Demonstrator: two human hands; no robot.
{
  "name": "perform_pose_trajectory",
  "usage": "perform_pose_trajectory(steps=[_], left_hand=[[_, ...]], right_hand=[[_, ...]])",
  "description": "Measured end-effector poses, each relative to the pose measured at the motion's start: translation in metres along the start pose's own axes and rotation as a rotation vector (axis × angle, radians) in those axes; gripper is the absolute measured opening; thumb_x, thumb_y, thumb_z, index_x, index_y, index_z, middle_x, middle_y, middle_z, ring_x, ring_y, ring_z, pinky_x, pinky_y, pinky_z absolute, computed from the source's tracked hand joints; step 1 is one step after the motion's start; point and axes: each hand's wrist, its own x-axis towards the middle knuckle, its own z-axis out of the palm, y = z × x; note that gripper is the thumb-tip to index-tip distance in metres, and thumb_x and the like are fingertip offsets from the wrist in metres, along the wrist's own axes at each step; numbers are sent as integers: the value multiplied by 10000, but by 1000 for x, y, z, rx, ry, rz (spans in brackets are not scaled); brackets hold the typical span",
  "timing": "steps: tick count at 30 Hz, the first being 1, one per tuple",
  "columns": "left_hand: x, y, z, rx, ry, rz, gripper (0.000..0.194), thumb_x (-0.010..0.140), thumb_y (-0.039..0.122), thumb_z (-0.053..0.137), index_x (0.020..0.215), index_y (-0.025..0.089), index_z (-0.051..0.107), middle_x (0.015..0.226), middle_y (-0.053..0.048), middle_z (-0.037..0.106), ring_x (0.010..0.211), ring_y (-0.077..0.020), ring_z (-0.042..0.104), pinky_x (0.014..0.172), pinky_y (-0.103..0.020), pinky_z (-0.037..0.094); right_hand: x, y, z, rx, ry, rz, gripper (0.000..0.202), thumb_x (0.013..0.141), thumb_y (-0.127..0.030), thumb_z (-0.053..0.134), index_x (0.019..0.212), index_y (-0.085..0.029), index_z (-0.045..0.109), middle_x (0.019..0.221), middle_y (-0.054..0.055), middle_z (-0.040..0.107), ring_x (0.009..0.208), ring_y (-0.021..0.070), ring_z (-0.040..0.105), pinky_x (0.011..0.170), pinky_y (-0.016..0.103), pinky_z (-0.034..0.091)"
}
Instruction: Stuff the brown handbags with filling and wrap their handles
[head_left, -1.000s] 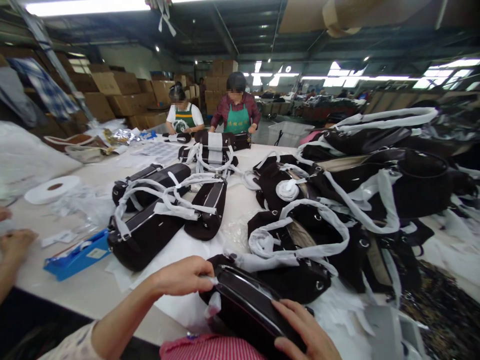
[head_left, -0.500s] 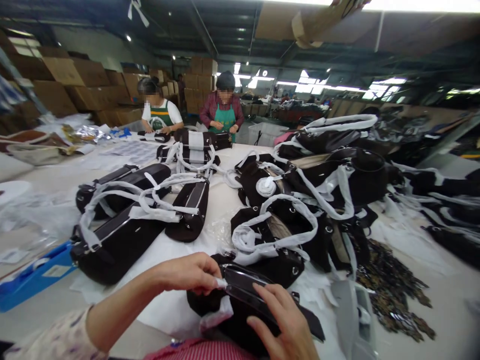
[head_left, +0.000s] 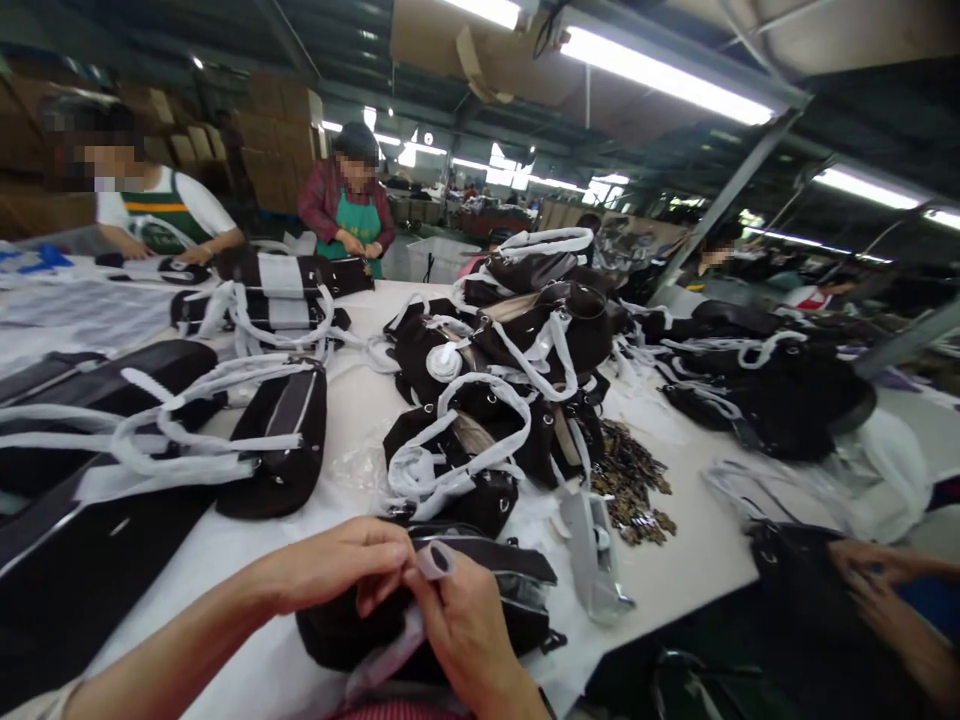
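White wrapping strip (head_left: 435, 560) pinched between both hands, above black bag (head_left: 495, 600).

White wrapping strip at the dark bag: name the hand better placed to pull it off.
Probably the right hand: its fingers already pinch the white strip over the bag. The left hand sits beside it, by the bag's edge, seemingly steadying.

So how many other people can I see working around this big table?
3 clearly: a person in a white shirt far left, a person in a green apron beside them at the far end, and a co-worker's hands at lower right. More figures behind may be hidden.
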Motion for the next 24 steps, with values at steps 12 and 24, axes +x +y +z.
perform_pose_trajectory(steps=[12, 24], left_hand=[[-24, -39, 39, 820, 367, 108, 388, 723, 141, 606, 1093, 241, 548, 1232, -93, 526, 1080, -287, 497, 916, -434, 435], [-2, -58, 66, 831, 514, 558, 408, 550, 49, 467, 907, 233, 398, 952, -33, 536, 839, -209, 481, 637, -312, 333]], right_hand=[[-23, 17, -1, -4, 119, 79, 339, 1022, -362, 387, 826, -213, 620, 684, 14, 675, 605, 163, 645, 590, 248, 457], [-30, 13, -41, 113, -87, 360, 259, 897, -343, 556, 669, -221, 540, 611, -36, 587, 584, 131, 556, 571, 231, 400]])
